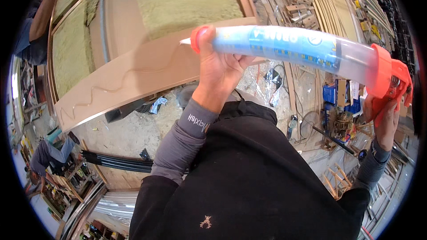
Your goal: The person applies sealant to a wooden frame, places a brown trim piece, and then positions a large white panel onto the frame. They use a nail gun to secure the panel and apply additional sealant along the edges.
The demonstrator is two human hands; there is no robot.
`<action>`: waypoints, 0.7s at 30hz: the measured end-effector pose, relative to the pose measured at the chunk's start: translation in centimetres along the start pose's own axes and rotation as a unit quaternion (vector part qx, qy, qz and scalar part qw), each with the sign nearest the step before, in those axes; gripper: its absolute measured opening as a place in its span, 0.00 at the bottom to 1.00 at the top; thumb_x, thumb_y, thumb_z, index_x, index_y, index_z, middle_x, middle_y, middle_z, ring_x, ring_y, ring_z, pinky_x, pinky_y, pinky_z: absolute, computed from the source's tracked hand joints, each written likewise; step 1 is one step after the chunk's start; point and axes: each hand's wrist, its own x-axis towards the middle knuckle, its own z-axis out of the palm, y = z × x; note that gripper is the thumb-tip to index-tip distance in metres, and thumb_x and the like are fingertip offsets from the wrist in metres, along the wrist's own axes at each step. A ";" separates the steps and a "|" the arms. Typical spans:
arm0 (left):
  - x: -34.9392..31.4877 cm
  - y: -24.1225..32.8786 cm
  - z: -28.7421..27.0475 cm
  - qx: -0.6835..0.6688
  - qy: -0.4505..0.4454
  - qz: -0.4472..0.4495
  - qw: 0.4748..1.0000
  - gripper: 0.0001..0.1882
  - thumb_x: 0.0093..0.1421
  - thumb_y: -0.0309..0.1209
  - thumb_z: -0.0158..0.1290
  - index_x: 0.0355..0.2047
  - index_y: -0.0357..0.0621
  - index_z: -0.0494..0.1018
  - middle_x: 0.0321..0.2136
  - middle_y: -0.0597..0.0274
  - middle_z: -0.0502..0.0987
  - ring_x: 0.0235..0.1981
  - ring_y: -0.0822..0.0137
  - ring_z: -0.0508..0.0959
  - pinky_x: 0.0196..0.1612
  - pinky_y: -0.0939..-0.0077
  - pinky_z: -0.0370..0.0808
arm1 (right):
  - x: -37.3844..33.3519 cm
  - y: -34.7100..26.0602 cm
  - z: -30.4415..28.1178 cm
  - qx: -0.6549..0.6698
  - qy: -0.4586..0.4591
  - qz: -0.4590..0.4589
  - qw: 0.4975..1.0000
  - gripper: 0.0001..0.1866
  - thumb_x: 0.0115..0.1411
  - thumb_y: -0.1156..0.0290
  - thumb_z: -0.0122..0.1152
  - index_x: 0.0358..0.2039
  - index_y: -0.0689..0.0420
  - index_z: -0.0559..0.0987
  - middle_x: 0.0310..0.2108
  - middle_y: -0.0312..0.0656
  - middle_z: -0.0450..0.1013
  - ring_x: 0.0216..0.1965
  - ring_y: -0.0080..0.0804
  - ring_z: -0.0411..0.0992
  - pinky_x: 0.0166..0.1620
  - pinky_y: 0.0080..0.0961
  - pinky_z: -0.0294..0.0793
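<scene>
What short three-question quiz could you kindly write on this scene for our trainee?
1. True or false: the left hand holds the caulking gun near its nozzle.
2. Multiple choice: what colour is the handle at the right hand? A green; B orange-red; C black.
3. Fill in: the glossy line on the brown board is ____ rather than straight.

Key: 1 true; 2 B; 3 wavy.

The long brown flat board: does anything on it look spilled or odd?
A thin, glossy, tan bead zigzags unevenly across the long brown flat board; its wavy path looks odd, though probably deliberate.
</scene>
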 end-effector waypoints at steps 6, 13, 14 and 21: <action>1.0 -6.4 1.6 -0.050 0.034 -0.124 0.990 0.38 0.68 0.64 0.51 0.59 0.40 0.73 0.54 0.54 0.82 0.51 0.58 0.84 0.57 0.57 0.83 | -3.6 1.9 -5.1 -0.007 0.080 -0.005 0.997 0.39 0.77 0.38 0.46 0.65 0.64 0.66 0.32 0.46 0.76 0.27 0.33 0.75 0.32 0.32 0.76; 7.0 -10.1 3.5 -0.010 0.015 -0.140 0.990 0.37 0.69 0.63 0.51 0.58 0.39 0.71 0.54 0.49 0.81 0.56 0.55 0.83 0.63 0.53 0.80 | -4.8 4.0 -7.0 0.021 0.130 0.023 0.991 0.42 0.74 0.35 0.51 0.68 0.62 0.65 0.29 0.42 0.75 0.21 0.27 0.70 0.28 0.26 0.70; 6.7 -10.9 3.7 -0.018 0.009 -0.155 0.988 0.37 0.69 0.62 0.51 0.58 0.39 0.71 0.54 0.49 0.81 0.56 0.55 0.83 0.62 0.53 0.80 | -6.4 5.0 -8.4 -0.001 0.187 0.031 0.982 0.44 0.73 0.33 0.52 0.69 0.61 0.65 0.29 0.40 0.75 0.21 0.24 0.69 0.26 0.22 0.67; 2.7 -13.3 3.9 -0.088 -0.012 -0.249 0.964 0.40 0.69 0.63 0.52 0.64 0.39 0.70 0.57 0.53 0.80 0.56 0.57 0.83 0.62 0.55 0.81 | -13.5 1.6 -11.7 -0.031 0.192 0.100 0.976 0.56 0.64 0.30 0.62 0.77 0.57 0.56 0.72 0.49 0.66 0.70 0.43 0.69 0.68 0.43 0.71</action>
